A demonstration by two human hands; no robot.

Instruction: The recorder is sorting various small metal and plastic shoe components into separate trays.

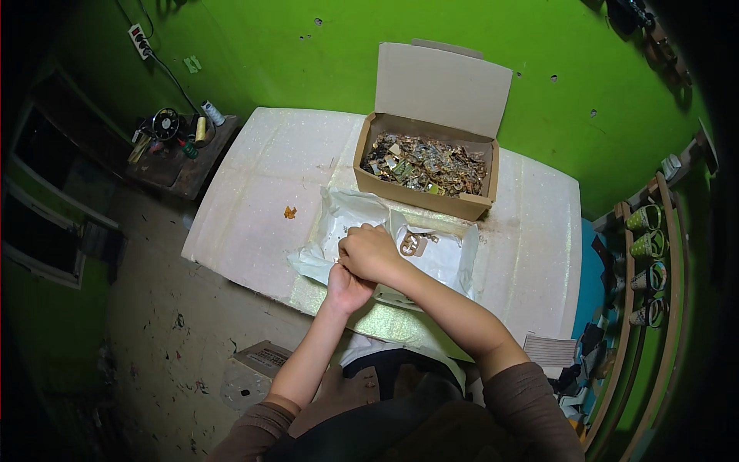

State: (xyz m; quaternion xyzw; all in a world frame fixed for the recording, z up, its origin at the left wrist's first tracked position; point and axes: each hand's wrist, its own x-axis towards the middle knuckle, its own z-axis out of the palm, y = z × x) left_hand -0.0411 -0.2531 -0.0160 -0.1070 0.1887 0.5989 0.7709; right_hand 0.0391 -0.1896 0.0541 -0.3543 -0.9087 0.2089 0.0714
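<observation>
My left hand (350, 291) and my right hand (370, 252) meet over a shallow box lined with white paper (352, 203). The right hand lies across the left, fingers curled down, and covers most of the left hand's fingers. Both look closed; anything pinched between them is hidden. To the right of my hands, the same lined box continues in a second compartment (446, 266). In it lie a few small metal pieces, among them a gold-coloured buckle-like piece (413, 244).
Behind, an open cardboard box (423, 198) holds a heap of small metal parts. A small orange-brown piece (289, 212) lies on the pale table (262, 165). Thread spools (201, 128) stand on a side table at left. At right, a wooden rack (667, 254) holds patterned shoes.
</observation>
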